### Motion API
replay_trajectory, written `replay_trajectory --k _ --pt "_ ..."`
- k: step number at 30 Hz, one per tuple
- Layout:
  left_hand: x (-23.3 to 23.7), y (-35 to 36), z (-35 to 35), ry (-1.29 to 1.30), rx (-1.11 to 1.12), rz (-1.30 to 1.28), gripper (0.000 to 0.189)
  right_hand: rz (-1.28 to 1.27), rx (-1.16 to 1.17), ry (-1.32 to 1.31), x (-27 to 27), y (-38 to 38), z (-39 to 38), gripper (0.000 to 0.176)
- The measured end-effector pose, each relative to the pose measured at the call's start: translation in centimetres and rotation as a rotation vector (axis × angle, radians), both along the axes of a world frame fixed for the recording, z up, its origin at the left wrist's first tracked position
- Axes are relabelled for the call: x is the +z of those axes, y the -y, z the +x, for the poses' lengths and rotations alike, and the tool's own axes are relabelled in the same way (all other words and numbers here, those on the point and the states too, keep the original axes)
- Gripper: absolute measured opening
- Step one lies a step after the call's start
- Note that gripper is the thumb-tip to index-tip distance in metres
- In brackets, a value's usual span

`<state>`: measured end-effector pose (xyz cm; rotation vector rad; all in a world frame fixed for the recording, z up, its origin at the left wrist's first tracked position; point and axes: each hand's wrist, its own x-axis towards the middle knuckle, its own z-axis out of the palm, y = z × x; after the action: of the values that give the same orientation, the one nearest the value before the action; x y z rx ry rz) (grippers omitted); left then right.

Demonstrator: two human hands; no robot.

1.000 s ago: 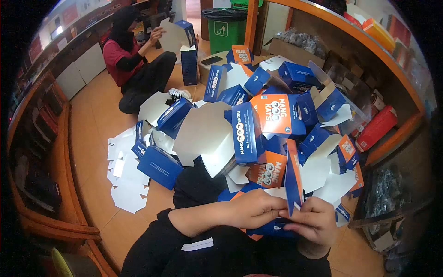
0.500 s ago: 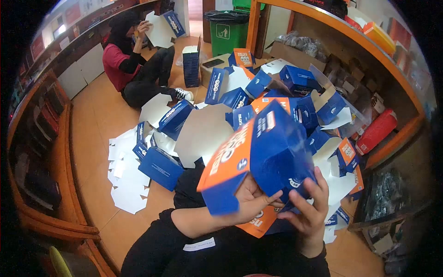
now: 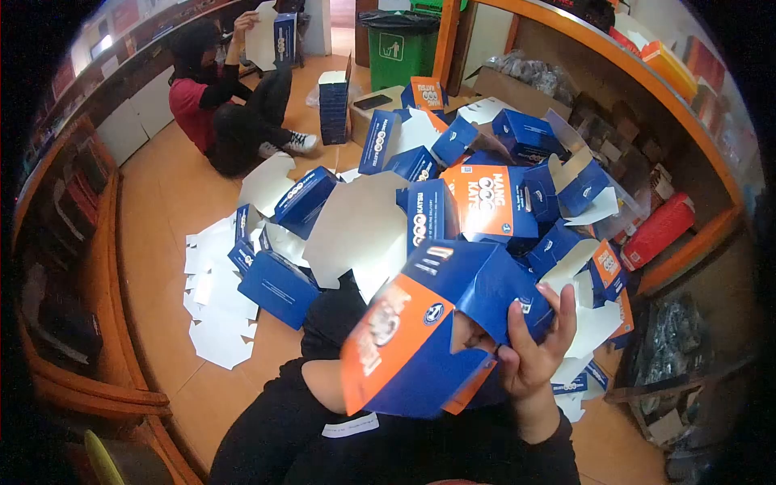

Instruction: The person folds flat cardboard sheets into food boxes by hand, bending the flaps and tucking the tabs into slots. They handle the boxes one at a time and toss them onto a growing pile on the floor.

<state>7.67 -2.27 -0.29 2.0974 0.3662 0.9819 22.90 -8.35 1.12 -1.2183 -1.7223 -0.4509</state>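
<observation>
A blue and orange cardboard food box (image 3: 412,323) is tilted in front of me above my lap, its near end partly folded in. My left hand (image 3: 467,333) reaches into that end and holds the box from within; most of it is hidden behind the cardboard, with a few fingers showing in the gap. At the box's right end is my right hand (image 3: 535,343), its fingers stretched and apart, fingertips right by the blue flap. A white paper strip (image 3: 350,426) lies on my dark clothing.
Folded boxes (image 3: 485,198) are heaped ahead. Flat white cardboard sheets (image 3: 218,323) lie on the floor at left beside a blue box (image 3: 279,289). A person (image 3: 218,105) sits far left holding a carton near a box stack (image 3: 333,113). Behind stands a green bin (image 3: 400,52).
The box has turned and come lower, so its near end faces me and covers more of my left hand. My right hand's fingers have straightened upward. The other person's carton has shifted left.
</observation>
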Motion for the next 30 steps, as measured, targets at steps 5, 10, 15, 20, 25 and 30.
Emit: replay_trajectory --k 5,10,15,20,25,30 --pt "1.0 -0.4 -0.9 -0.090 -0.070 0.126 0.049 0.060 -0.256 0.283 2.2 -1.5 1.9 0.042" --pt "0.0 -2.7 -5.2 0.149 -0.602 -0.127 0.034 0.532 -0.259 0.142 3.6 -8.3 3.8 0.042" --pt "-5.8 -5.5 -14.6 0.237 0.169 -0.250 0.014 0.111 -0.242 0.339 -0.9 -13.8 5.0 0.038" --pt "-15.1 -8.3 -25.0 0.632 1.121 -0.182 0.011 -0.260 -0.175 0.373 -4.3 -12.8 4.0 0.036" --pt "-28.7 -9.7 -34.7 0.043 1.722 -0.256 0.032 -0.558 -0.033 0.174 -3.7 -11.4 4.3 0.023" --pt "-35.3 -9.1 -35.6 -0.899 1.504 -0.596 0.064 -0.521 -0.045 0.135 -1.1 -9.0 3.8 0.018"
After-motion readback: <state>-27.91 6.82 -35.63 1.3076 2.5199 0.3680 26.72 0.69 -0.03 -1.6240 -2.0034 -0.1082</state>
